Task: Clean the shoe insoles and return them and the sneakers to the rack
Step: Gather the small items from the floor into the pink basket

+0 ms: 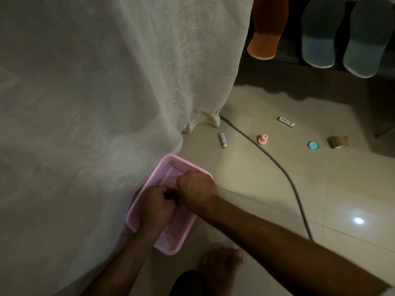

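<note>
Both grips curled over pink basket (136,212), insoles (318,33) pointing downward on rack

The one camera is sitting on my head, looking steeply down and forward at the floor (267,189). It is catching my hands close below, over a pink basket (164,165), with a white curtain (96,92) filling the left and the rack (286,57) edging the top right. No second view is sharing anything.
</note>
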